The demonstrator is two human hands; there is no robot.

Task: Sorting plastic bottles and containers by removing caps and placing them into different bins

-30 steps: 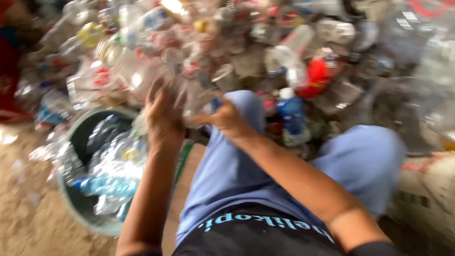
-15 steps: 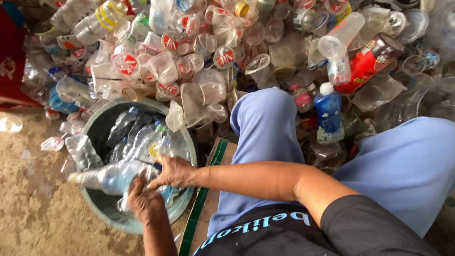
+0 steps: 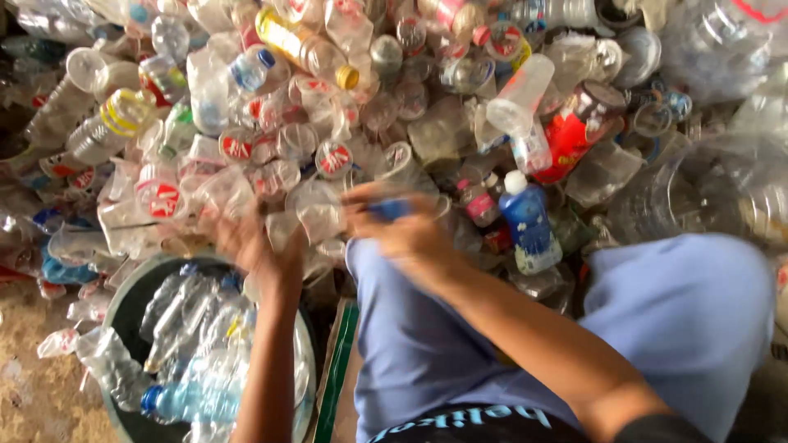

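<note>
clear plastic is everywhere: a big heap of bottles and cups [image 3: 345, 107] fills the upper part of the view, most of them see-through, some with red and white round lids, one with a yellow label and cap lying near the top.

the left hand [image 3: 258, 246] reaches up to the near edge of the heap, just above the rim of a round grey tub [image 3: 123, 295]. it is blurred, so i cannot tell whether its fingers are apart or closed; it seems to be touching a crumpled clear cup [image 3: 316, 213] at the foot of the heap, but the smear makes that uncertain.

the right hand [image 3: 406, 234] is beside it, just over the left knee, at the heap's edge. its fingers look curled around something small with a blue bit [image 3: 387, 209] showing near the fingertips; whether the grip is tight i cannot tell, since this hand is blurred too.

the tub sits at the lower left on sandy ground [image 3: 33, 394] and holds squashed clear bottles, one with a blue cap [image 3: 152, 399] near the bottom. a few loose bottles lie just outside its left rim.

a blue bottle with a white cap [image 3: 525, 221] stands upright just right of the right hand, near a red container [image 3: 574, 135] further up. the person's legs in light blue trousers [image 3: 681, 320] spread across the lower right, and a green strip [image 3: 336, 369] runs between the tub and the left leg.
</note>
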